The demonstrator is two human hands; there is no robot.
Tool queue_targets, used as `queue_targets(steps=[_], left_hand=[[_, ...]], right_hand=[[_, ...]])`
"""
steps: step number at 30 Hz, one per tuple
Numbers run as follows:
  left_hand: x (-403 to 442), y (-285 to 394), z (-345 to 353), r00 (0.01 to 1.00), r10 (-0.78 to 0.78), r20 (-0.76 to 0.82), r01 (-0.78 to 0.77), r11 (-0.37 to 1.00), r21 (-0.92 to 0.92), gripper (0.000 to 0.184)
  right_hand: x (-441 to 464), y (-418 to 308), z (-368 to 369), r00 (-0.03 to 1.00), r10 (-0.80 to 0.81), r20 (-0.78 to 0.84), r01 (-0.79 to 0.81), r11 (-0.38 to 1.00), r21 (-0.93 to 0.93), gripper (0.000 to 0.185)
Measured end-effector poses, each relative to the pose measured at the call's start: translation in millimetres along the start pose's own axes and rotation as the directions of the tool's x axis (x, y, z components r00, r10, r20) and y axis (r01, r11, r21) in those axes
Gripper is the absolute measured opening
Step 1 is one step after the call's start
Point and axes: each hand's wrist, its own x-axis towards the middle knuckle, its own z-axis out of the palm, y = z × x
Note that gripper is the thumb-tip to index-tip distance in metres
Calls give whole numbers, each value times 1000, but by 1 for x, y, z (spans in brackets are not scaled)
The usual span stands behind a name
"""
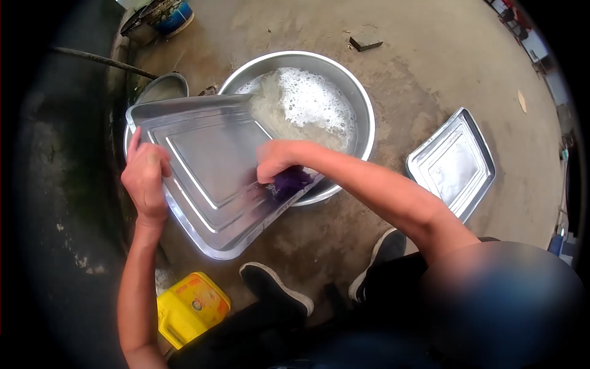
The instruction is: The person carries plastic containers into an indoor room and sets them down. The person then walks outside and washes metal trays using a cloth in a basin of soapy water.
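Here's the metal tray [209, 163], tilted over the near left part of a wide basin [367, 117]; whether it touches the rim I can't tell. Thin, shiny sheet metal, this: rounded corners, a raised lip, stepped rectangles pressed into the bottom. Over on its left edge, the left hand [146, 181] is clamped on the lip, forefinger stretched along the corner, so nearly all the tray spreads out to the right of that grip. And the right hand [276, 161], bunched into a fist, closes on a purple cloth [290, 183], soft and crumpled, down against the tray near its right-hand edge. In the round metal basin, cloudy water [316, 101] carries a thick patch of white suds. All of it out on a concrete floor [430, 80], brown and stained with damp, a dark, mottled wall [61, 184] running down the left. Off to the right, a second tray [453, 163] lies flat, bright and ridged. Down low, a yellow plastic jug [193, 307] beside the dark shoes [276, 286] with pale soles; up top, a blue container [175, 18] and a dark block [365, 42].
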Motion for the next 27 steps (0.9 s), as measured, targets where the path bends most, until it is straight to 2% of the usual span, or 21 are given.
queue_targets(steps=[3,4,5,6,8,10,11,12,14,15,16,18,19,20,21,22,23,24,25,26,27], left_hand=[[10,9,7,997,55,-53,-55,998,0,34],[14,11,8,995,82,-56,-82,997,-9,31],[20,14,11,993,44,-112,-49,998,-43,36],[27,17,12,992,50,-116,-55,998,-39,36],[43,23,11,944,-268,-190,217,943,-254,43],[69,23,2,911,-321,-260,254,931,-262,52],[80,24,-2,881,-369,-296,314,924,-217,53],[89,25,-4,848,-412,-334,374,911,-174,54],[104,3,-11,795,-450,-406,424,892,-158,55],[113,-6,-16,734,-565,-377,510,825,-243,55],[121,-18,-17,670,-638,-381,524,769,-366,55],[134,-19,-24,589,-733,-339,564,674,-478,56],[140,-21,-27,577,-756,-310,607,651,-456,65],[143,-36,-29,581,-752,-312,606,655,-451,65],[143,-54,-29,578,-752,-319,609,657,-445,69],[146,-55,-27,574,-752,-326,612,658,-440,75],[140,-52,-23,565,-754,-335,687,655,-315,78],[134,-55,-19,648,-703,-291,620,710,-334,75],[129,-49,-17,726,-608,-320,602,788,-130,71],[123,-42,-15,800,-507,-322,556,828,79,68],[118,-45,-18,802,-506,-316,555,828,84,68]], right_hand=[[0,-29,-22,997,-71,-31,73,994,78,36],[1,-35,-29,987,-124,-105,134,986,96,33],[1,-38,-36,968,-175,-179,197,974,111,30],[4,-32,-40,966,-178,-185,200,974,106,30],[22,2,-40,918,-94,-385,271,858,436,29],[33,40,-40,837,112,-535,193,855,481,32],[38,62,-36,786,231,-573,177,804,567,31],[42,85,-32,726,352,-592,170,742,649,30],[39,124,-31,673,560,-482,196,493,847,26],[30,139,-34,653,613,-446,236,394,888,24],[21,152,-35,635,660,-402,278,290,916,22],[3,168,-36,538,764,-356,378,159,912,17],[12,200,-28,561,767,-310,439,41,897,17],[10,197,-28,588,764,-266,492,-77,867,18],[1,196,-18,674,687,-272,531,-193,825,21],[5,194,-10,678,683,-272,531,-198,824,21],[10,192,-5,602,760,-244,453,-73,889,20],[16,191,-3,513,826,-232,351,44,935,20],[33,200,6,496,837,-232,378,32,925,22],[40,196,9,479,828,-291,380,104,919,24],[46,193,13,378,854,-358,270,268,925,24]])
